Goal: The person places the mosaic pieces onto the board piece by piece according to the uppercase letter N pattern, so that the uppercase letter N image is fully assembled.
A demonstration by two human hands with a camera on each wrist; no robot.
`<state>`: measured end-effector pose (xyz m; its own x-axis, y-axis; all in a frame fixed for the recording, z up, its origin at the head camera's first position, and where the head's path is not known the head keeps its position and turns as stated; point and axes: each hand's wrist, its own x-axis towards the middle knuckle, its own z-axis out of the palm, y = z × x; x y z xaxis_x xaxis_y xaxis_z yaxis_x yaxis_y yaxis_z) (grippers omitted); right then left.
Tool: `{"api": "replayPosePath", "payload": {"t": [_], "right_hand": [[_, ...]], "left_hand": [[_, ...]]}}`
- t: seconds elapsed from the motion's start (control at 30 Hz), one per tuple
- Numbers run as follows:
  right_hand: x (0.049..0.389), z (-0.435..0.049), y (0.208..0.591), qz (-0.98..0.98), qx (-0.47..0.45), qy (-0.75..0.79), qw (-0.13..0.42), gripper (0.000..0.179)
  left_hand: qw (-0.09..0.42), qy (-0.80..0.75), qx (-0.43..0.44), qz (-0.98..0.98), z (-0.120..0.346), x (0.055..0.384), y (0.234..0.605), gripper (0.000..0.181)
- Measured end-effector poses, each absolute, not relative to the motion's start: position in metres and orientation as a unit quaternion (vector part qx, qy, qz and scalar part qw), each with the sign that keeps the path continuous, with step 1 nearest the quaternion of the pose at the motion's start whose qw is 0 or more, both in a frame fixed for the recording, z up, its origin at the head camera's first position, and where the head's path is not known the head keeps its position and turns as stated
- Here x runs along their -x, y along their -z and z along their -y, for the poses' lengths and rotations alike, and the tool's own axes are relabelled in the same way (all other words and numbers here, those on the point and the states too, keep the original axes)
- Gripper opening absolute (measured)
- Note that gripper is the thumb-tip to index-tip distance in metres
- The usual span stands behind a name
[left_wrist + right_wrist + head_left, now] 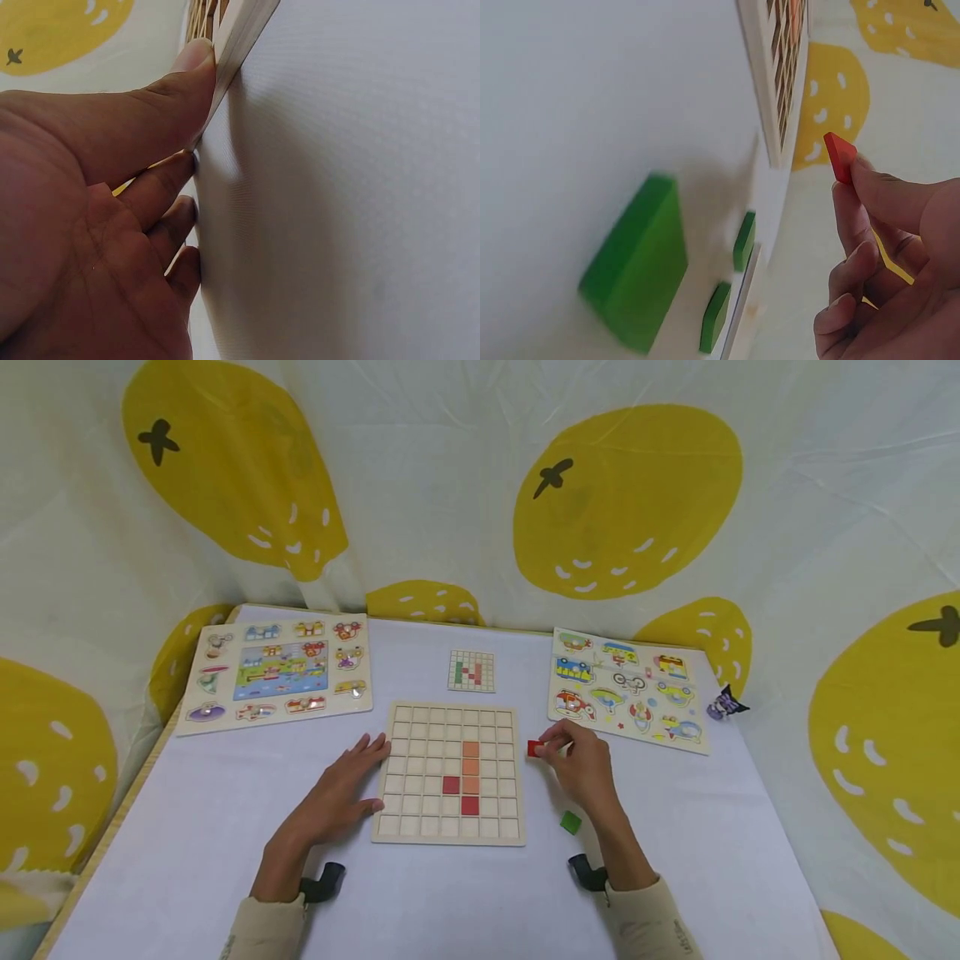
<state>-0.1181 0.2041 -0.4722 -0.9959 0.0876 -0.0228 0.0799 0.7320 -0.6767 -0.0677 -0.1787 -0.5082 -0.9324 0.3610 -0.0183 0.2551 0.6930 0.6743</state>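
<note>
A wooden grid board [420, 831] lies mid-table, with orange tiles [470, 767] in one column and red tiles [451, 785] beside and below them. My left hand [333, 802] rests at the board's left edge, thumb and fingertips touching it, fingers fairly straight. To the right of the board my right hand [585, 768] pinches a red square tile [841, 157] between thumb and fingers, raised off the cloth. A green tile [571, 822] lies on the cloth near the right wrist. Two more green tiles [744, 241] show in the right wrist view, hidden by the hand in the head view.
Behind the board lies a small pattern card [472, 672] with coloured squares. Picture puzzle boards stand at the back left [225, 718] and back right [637, 689]. A small purple-and-black figure [726, 703] is at the right edge. A lemon-print cloth [442, 485] hangs behind.
</note>
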Motion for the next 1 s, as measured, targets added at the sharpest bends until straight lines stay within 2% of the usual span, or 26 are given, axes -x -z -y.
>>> {"api": "replayPosePath", "payload": {"t": [0.33,1.0], "right_hand": [[0.111,-0.170,0.467,0.919,0.031,-0.393,-0.015,0.010],[0.106,-0.111,0.471,0.911,-0.017,-0.409,-0.056,0.011]], "left_hand": [[0.062,-0.356,-0.179,-0.915,0.179,0.068,0.510,0.092],[0.066,-0.363,-0.173,-0.913,0.178,0.067,0.507,0.092]]}}
